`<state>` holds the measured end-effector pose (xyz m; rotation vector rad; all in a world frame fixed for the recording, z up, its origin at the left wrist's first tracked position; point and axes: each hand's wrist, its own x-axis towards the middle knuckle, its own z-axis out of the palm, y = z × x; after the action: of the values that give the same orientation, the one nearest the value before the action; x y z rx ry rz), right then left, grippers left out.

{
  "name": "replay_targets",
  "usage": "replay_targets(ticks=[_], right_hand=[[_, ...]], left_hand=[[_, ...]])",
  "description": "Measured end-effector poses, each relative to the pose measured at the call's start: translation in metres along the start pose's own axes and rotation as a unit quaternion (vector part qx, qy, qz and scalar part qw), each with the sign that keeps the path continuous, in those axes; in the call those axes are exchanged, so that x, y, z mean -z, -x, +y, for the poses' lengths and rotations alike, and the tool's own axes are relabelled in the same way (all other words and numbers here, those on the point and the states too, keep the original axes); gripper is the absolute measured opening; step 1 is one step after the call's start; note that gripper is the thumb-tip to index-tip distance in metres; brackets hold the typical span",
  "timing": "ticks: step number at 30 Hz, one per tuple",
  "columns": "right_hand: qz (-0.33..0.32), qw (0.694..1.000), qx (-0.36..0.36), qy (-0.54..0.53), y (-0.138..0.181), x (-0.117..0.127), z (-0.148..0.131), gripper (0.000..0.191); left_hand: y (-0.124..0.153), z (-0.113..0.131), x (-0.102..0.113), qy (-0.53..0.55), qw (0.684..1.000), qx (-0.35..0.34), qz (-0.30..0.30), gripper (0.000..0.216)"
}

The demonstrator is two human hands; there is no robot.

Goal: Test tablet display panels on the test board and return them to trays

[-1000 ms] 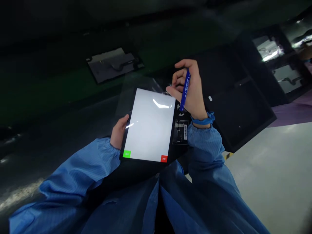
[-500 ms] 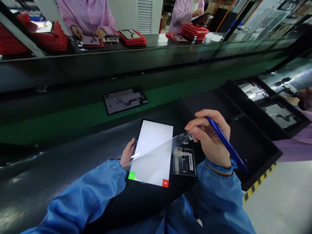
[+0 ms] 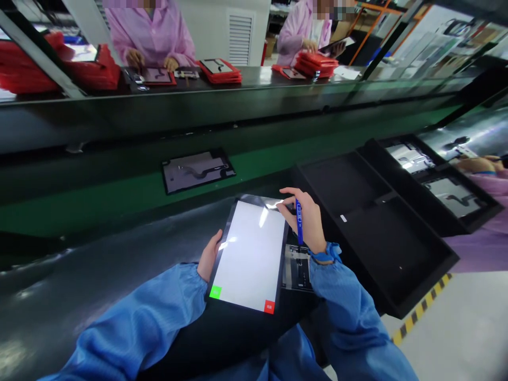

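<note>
A tablet (image 3: 250,254) with a lit white screen and a green and a red square at its lower corners is tilted up in front of me. My left hand (image 3: 208,256) grips its left edge, thumb on the frame. My right hand (image 3: 307,222) is closed round a blue pen (image 3: 299,222) and its fingertips touch the tablet's top right corner, where a clear film shines. A small labelled board (image 3: 297,267) lies under my right wrist.
A panel (image 3: 197,169) lies on the green conveyor belt (image 3: 99,203). Black trays (image 3: 377,222) stand to the right, the far ones holding panels. Two people in pink coats work across the line among red trays (image 3: 220,71). Another person's hand (image 3: 482,165) is at the far right.
The view has lifted from the dark bench to the whole line. My right hand swung the pen out to the right, then came back to the tablet's top right corner.
</note>
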<state>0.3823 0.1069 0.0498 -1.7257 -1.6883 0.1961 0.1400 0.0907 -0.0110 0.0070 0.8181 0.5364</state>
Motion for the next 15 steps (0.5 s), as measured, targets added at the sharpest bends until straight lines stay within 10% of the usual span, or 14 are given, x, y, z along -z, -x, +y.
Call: replay_targets(ticks=[8, 15], right_hand=[[0.085, 0.986, 0.109, -0.092, 0.044, 0.041, -0.06, 0.025], [0.088, 0.954, -0.08, -0.275, 0.031, 0.045, -0.048, 0.022]], left_hand=[[-0.003, 0.0, -0.003, 0.042, 0.998, -0.032, 0.02, 0.047], [-0.005, 0.001, 0.002, 0.043, 0.999, -0.02, 0.025, 0.046]])
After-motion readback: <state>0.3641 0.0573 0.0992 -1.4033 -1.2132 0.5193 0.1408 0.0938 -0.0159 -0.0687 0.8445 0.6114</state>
